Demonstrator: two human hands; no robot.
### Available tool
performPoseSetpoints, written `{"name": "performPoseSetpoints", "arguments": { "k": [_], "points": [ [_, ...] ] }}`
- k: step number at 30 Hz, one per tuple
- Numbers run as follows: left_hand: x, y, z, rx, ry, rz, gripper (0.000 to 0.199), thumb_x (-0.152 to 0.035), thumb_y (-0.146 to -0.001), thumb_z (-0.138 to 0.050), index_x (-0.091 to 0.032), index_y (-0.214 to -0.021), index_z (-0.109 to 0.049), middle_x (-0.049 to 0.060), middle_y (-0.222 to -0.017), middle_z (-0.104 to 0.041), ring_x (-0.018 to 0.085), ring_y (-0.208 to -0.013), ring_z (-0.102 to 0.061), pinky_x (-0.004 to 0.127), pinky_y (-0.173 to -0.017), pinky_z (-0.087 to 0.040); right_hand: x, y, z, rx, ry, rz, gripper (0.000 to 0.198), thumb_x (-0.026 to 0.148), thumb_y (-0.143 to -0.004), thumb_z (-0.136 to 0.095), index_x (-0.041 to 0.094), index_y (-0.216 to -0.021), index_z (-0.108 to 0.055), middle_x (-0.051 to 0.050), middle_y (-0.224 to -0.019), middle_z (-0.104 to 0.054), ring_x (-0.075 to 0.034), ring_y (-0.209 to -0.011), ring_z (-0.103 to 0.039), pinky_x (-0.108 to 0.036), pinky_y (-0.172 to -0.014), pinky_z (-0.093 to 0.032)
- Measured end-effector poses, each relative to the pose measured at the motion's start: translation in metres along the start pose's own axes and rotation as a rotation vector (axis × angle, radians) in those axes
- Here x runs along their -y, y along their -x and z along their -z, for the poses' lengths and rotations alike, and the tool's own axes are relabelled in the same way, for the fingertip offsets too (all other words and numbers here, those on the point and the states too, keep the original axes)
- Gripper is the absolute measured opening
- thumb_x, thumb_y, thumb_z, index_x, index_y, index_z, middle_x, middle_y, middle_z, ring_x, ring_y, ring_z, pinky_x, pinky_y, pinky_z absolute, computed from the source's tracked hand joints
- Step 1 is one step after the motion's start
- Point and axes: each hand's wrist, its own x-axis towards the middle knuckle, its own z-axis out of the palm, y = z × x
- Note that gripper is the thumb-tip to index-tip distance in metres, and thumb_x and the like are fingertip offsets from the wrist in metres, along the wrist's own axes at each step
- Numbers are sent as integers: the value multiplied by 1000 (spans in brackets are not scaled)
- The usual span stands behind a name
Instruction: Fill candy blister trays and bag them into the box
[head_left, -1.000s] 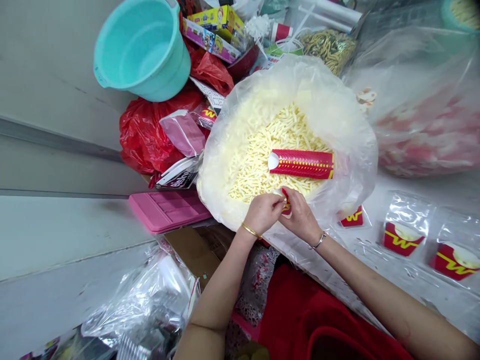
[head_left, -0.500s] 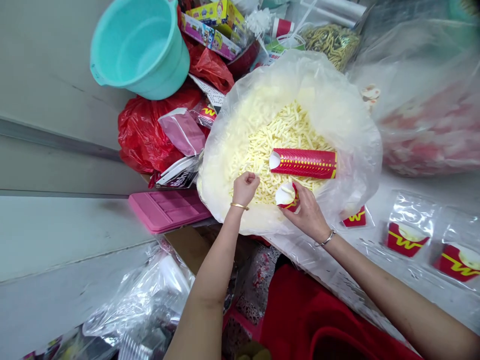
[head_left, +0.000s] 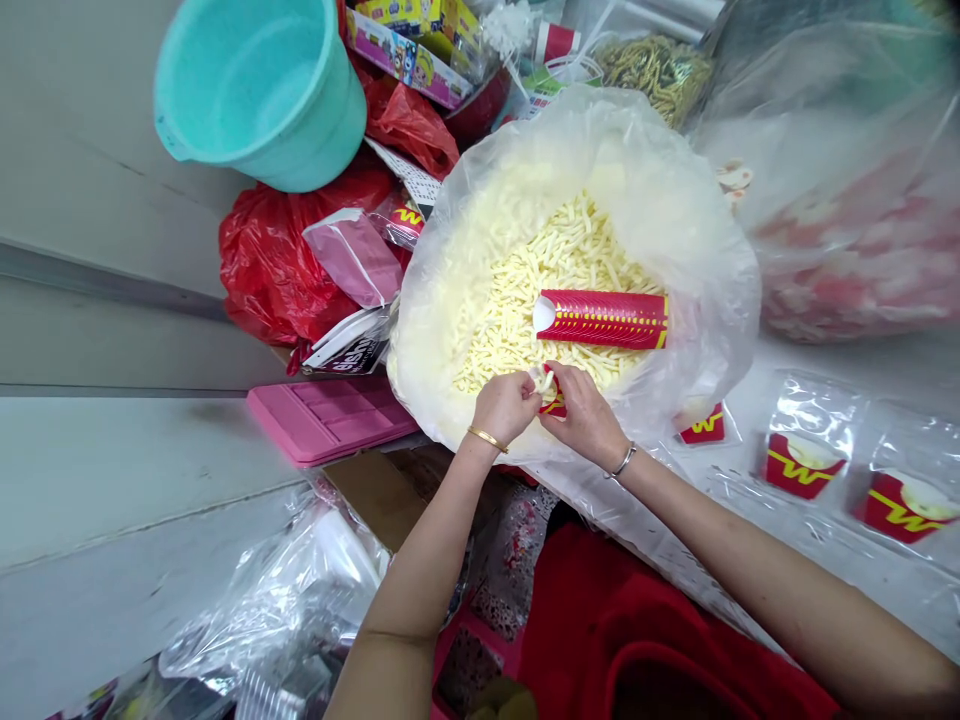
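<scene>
My right hand [head_left: 583, 412] grips a small red fry carton [head_left: 555, 402] with a yellow zigzag mark and a white inside. Against the carton's mouth, my left hand [head_left: 508, 405] is pinched on a pale fry-shaped piece [head_left: 546, 380]. Both hands are over the near side of a large clear plastic bag [head_left: 427, 290], whose rim is folded wide. Loose pale fry-shaped pieces [head_left: 517, 290] fill its middle. On top of them lies a long nested stack of red cartons [head_left: 604, 320].
Packed cartons in clear sleeves [head_left: 806, 465] lie at the right, beside a big bag of pink and white pieces [head_left: 855, 250]. At the left are a turquoise bucket [head_left: 262, 90], a red plastic bag [head_left: 281, 265] and a pink tray [head_left: 334, 420]. Clear wrapping [head_left: 277, 580] sits lower left.
My left hand has moved right to the carton's mouth. My right hand has shifted slightly left with the carton, so the two hands now meet. The view has shifted a little.
</scene>
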Motion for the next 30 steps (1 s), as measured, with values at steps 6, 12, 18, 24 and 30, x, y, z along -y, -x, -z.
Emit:
{"name": "performPoseSetpoints", "arguments": {
  "k": [6, 12, 18, 24, 30],
  "points": [
    [-9, 8, -13, 21, 16, -56, 12, -28, -79, -58, -19, -82, -65, 0, -73, -65, 12, -64, -56, 24, -61, -41, -11, 10, 5, 18, 57, 28, 67, 21, -79, -60, 11, -140, -31, -17, -126, -48, -31, -116, -44, -47, -100, -40],
    [-17, 21, -41, 39, -185, -133, 20, -22, -86, -49, -19, -77, -66, 3, -74, -66, 15, -69, -59, 25, -64, -42, -18, 20, 6, 27, -55, 88, 60, 18, -80, -59, 17, -136, -35, -14, -120, -53, -29, -111, -49, -46, -96, -44],
    [19, -4, 8, -155, -475, -209, 38, -12, -83, -49, -20, -119, -57, 9, -108, -61, 21, -96, -59, 33, -81, -45, -24, 20, 11, -23, -47, 19, 70, 29, -81, -64, 18, -140, -29, -15, -126, -50, -30, -115, -48, -49, -100, -42],
    [50, -30, 16, -105, -458, -214, 15, -14, -83, -50, -19, -92, -62, 7, -94, -58, 18, -81, -57, 31, -71, -43, -20, 18, 11, -21, -57, 6, 70, 30, -81, -65, 17, -140, -29, -15, -126, -49, -30, -116, -47, -48, -101, -42],
    [51, -19, 11, -203, 588, 67, 13, -26, -74, -64, -17, -81, -57, -2, -69, -55, 9, -60, -51, 22, -58, -40, -19, 12, 12, -37, -60, -31, 71, 31, -80, -66, 16, -140, -30, -15, -123, -50, -29, -115, -47, -46, -100, -42]
  ]
}}
